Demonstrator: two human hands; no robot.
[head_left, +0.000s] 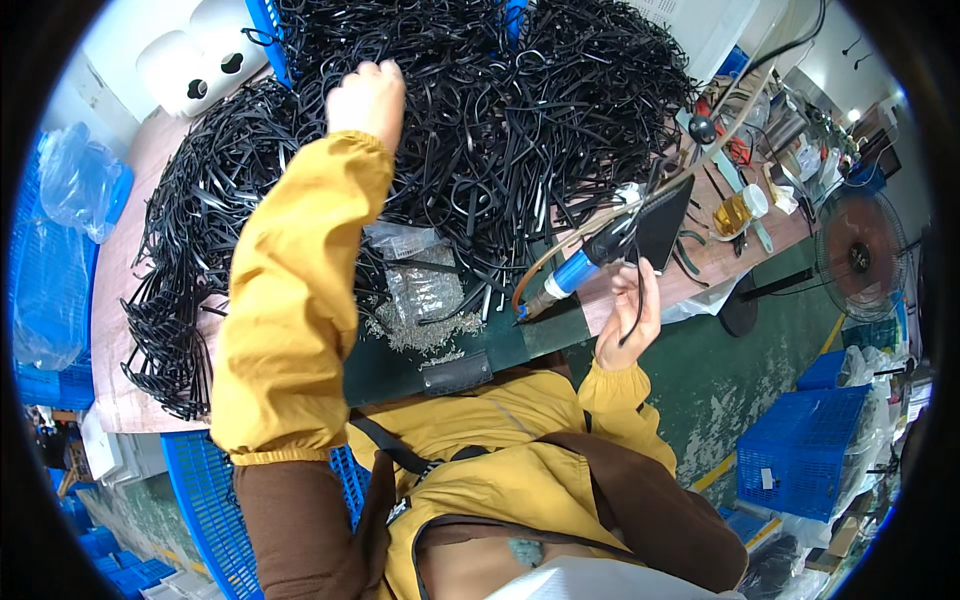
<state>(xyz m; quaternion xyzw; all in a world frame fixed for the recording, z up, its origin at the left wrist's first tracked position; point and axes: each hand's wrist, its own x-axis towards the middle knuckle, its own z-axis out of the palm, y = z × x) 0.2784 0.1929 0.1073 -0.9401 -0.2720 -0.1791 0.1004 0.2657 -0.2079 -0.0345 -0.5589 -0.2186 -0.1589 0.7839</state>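
A: In the head view, where is the person's left hand?

B: The left hand (366, 98) is up at about eleven o'clock, fingers curled together into the big heap of black plastic strips (480, 130) that covers the far half of the table (120, 290). It is closed among the strips; which strip it grips cannot be told. The yellow sleeve (290, 300) runs down from it toward seven o'clock.

A: And the right hand?

B: The right hand (628, 318) sits just right of centre, near three o'clock of the green mat (400, 365). Its fingers are wrapped around a thin black strip (638, 300) that hangs across the palm.

A: What lies beside it?

B: A blue-handled power screwdriver (578, 268) hangs tilted just above that hand, its tip pointing down toward eight o'clock, a hose leading off toward one o'clock. A little pile of small metal screws (425, 325) lies on the mat at centre, with a clear bag (405, 240) above it.

A: Anything further out?

B: A fan (860, 255) stands at three o'clock, blue crates (800, 450) at four o'clock.
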